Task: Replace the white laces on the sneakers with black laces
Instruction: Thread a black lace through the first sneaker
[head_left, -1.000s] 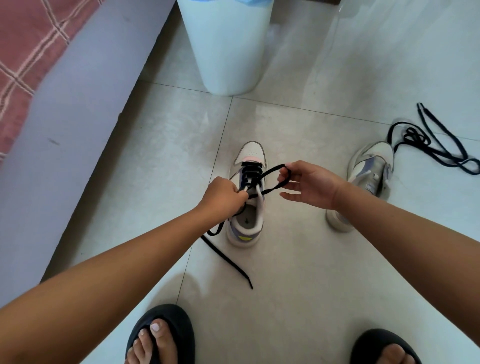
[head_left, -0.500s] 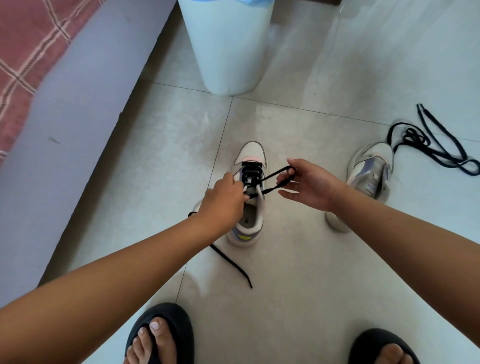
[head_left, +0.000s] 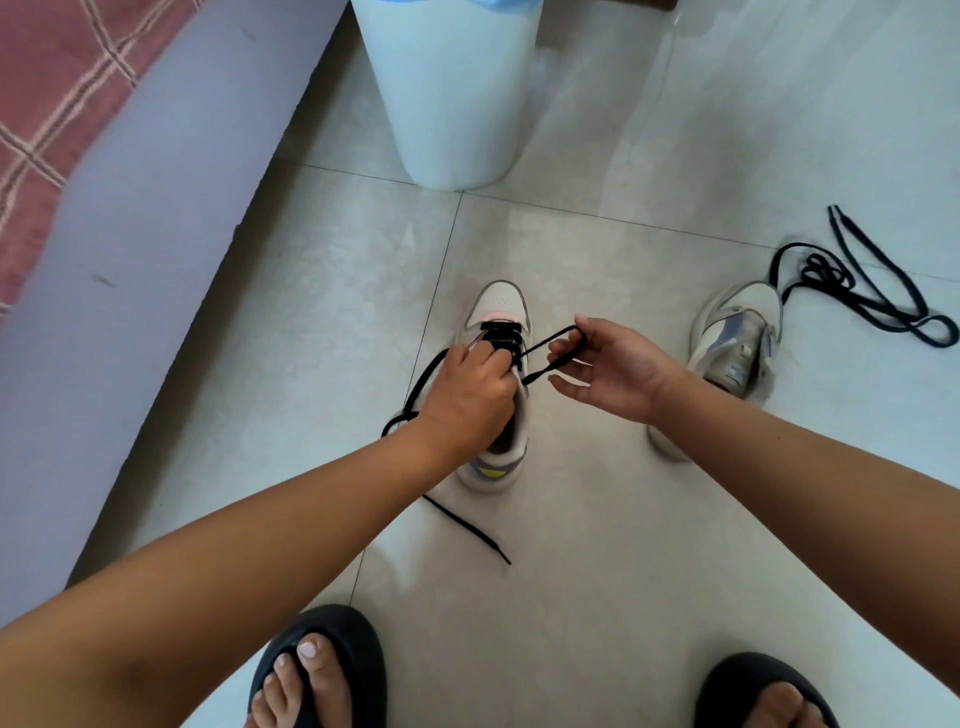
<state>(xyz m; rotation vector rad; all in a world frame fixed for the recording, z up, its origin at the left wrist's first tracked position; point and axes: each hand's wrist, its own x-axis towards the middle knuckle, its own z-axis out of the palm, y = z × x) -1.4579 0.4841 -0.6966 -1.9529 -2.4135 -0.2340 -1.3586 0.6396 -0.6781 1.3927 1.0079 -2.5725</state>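
Nearest to me, my two feet in black sandals (head_left: 322, 670) stand on the tiled floor (head_left: 597, 597). One free end of the black lace (head_left: 467, 527) trails across the tile just in front of them, running back under my left forearm toward the shoe.

Change noted: over the last second my left hand (head_left: 467, 395) has moved forward over the near sneaker (head_left: 498, 467), from beside the tongue to on top of the eyelet rows, and the loop at my right hand has been drawn a little farther out and up. I take this to mean a crossing is being pulled snug, so lacing of this shoe is under way but not finished; the upper eyelets look unthreaded, though my left hand covers most of them and I cannot be certain.

Grip state: my left hand is curled, knuckles up, and appears to pinch the lace at the eyelets; the contact point itself is hidden. My right hand (head_left: 613, 369) pinches a loop of the same lace between thumb and forefinger, the other fingers loosely spread. The loop runs taut from my right fingertips to the right edge of the shoe.

Farther right, the second sneaker (head_left: 737, 343) lies on its side with no lace that I can see. The spare black lace (head_left: 872, 296) lies tangled on the floor just beyond its toe. At the far edge stands a pale bin (head_left: 452, 93); a bed (head_left: 78, 156) occupies the left.
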